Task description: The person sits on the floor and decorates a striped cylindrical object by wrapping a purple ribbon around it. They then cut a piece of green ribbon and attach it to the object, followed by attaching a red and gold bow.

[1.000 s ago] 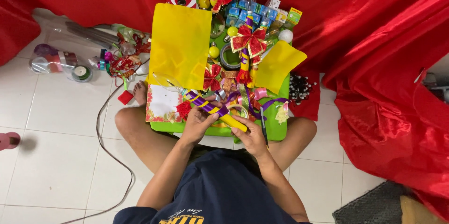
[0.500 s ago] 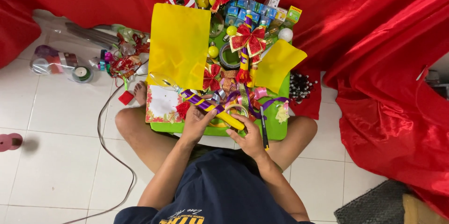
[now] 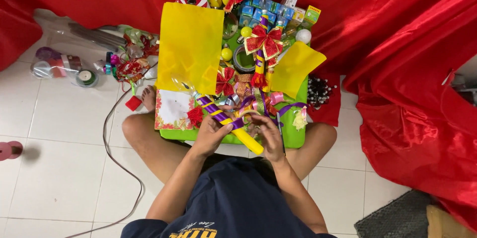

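Both hands meet over the near edge of a green tray (image 3: 293, 138) that sits across the person's crossed legs on the white tiled floor (image 3: 64, 168). Left hand (image 3: 211, 133) is closed around a yellow stick wound with purple ribbon (image 3: 231, 124), gripping it near the middle; the stick slants from upper left, by a white card with a red floral border (image 3: 171, 108), down to its bare yellow end just right of the hand. Right hand (image 3: 268, 136) has its fingers curled at the stick's lower part, touching a loose curl of purple ribbon (image 3: 288, 107); whether it pinches the ribbon or the stick itself I cannot tell.

On the tray beyond lie a large yellow paper sheet (image 3: 191, 46), a smaller yellow sheet (image 3: 295, 66), a red-and-gold bow (image 3: 263, 41) on an upright wrapped stick, and small blue boxes (image 3: 256, 11). Red satin cloth (image 3: 397, 69) drapes behind and to the right. A dark cable (image 3: 112, 148) runs across the floor on the left, near rolls of tape (image 3: 87, 77).
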